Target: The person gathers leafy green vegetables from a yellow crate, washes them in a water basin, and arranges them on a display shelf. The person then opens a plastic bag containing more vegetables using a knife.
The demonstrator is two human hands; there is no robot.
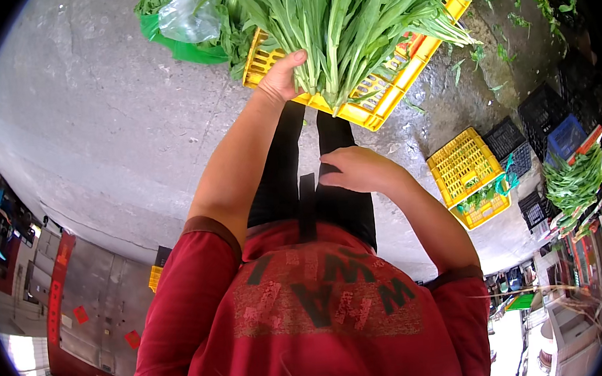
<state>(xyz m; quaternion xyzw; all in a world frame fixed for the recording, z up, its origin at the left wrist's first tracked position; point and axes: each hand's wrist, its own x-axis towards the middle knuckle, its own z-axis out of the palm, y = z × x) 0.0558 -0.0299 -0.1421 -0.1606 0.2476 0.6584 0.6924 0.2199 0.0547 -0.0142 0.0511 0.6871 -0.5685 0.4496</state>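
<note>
A large bunch of long-leaved greens [341, 28] lies over a yellow plastic crate [367, 112], its cut stems towards me. My left hand [283, 76] grips the left side of the stems, thumb on top and the other fingers hidden. Nearer my body, my right hand [356, 170] is empty above my thigh, with thumb and fingers apart. Left of the crate, a green plastic bag [195, 54] holds more leafy greens, with a clear plastic bag [189, 12] on top.
Stacked yellow crates [463, 166] with greens stand at the right, beside black crates [506, 138] and a blue crate [565, 138]. More greens [574, 180] are heaped at the far right. Loose leaves [504, 54] litter the wet concrete floor. A white edge shows behind the near crate.
</note>
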